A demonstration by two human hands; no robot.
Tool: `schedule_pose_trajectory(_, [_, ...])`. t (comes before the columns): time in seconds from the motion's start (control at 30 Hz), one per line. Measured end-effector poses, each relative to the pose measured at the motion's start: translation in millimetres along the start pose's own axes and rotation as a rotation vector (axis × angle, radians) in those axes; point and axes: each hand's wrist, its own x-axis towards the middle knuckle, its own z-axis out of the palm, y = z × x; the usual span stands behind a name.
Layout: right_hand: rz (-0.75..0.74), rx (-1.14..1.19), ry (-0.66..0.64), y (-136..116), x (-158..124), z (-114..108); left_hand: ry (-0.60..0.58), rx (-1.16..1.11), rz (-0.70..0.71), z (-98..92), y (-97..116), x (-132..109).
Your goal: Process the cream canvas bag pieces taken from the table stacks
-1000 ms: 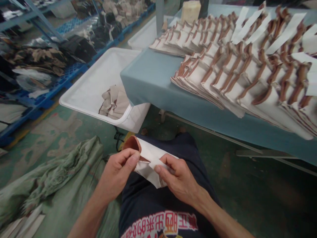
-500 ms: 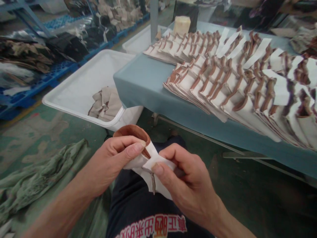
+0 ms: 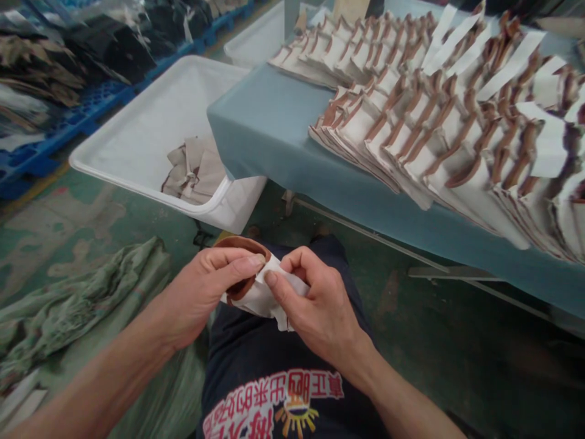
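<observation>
Over my lap I hold what looks like a shoe upper [image 3: 258,300], off-white outside with a brown inner face curving into an open loop. My left hand [image 3: 208,289] pinches its brown-edged rim between thumb and fingers. Close beside it, my right hand [image 3: 315,305] grips the off-white side, thumb on top and fingers curled behind. Thumb tips lie a short way apart on the piece. Its lower part and the far side of the loop are partly hidden by my hands.
Rows of similar off-white and brown pieces [image 3: 411,128] stand on a blue-covered table [image 3: 256,116], some with white strips. A white tub [image 3: 132,134] at left holds several folded beige pieces [image 3: 194,171]. Green cloth [image 3: 91,317] lies at lower left. Blue pallets [image 3: 119,97] carry dark bundles.
My right hand has shifted left, closer to my left hand, and the off-white flap is now folded down under its thumb. The camera view has tilted slightly downward.
</observation>
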Motion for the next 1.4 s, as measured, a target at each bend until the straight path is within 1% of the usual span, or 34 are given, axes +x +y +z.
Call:
schedule_pose_trajectory(0.13, [0.050, 0.002, 0.023, 3, 1, 4, -0.004, 0.020, -0.004, -0.2, -3, 1])
schedule_pose_trajectory(0.23, [0.078, 0.028, 0.008, 7, 1, 8, -0.026, 0.032, 0.003, -1.4, -6, 3])
schedule_pose_trajectory(0.33, [0.071, 0.032, 0.001, 12, 3, 10, -0.026, 0.056, 0.029, -2.6, -10, 3])
schedule_pose_trajectory(0.5, [0.081, 0.013, 0.032, 20, 8, 9, 0.002, 0.124, 0.117, -2.0, -12, 2])
schedule_pose_trajectory(0.67, [0.077, 0.026, 0.026, 25, 9, 9, -0.009, 0.144, 0.105, -1.1, -12, 0])
schedule_pose_trajectory(0.77, [0.070, 0.033, 0.012, 26, 8, 10, 0.023, 0.196, 0.124, 0.3, -14, -1])
schedule_pose_trajectory(0.87, [0.083, 0.053, 0.002, 27, 8, 13, 0.062, 0.313, 0.179, 4.3, -18, -3])
schedule_pose_trajectory(1.0, [0.105, 0.113, -0.050, 31, 8, 15, 0.212, 0.472, 0.302, 13.4, -27, -3])
schedule_pose_trajectory(1.07, [0.110, 0.162, -0.059, 32, 9, 16, 0.242, 0.462, 0.326, 18.3, -30, -2])
schedule_pose_trajectory(1.2, [0.110, 0.217, -0.025, 31, 8, 14, 0.254, 0.394, 0.338, 26.4, -30, -6])
schedule_pose_trajectory(1.3, [0.117, 0.245, -0.006, 30, 8, 13, 0.299, 0.444, 0.374, 31.0, -29, -11])
schedule_pose_trajectory(1.4, [0.145, 0.344, -0.036, 33, 9, 15, 0.334, 0.511, 0.405, 35.0, -28, -14])
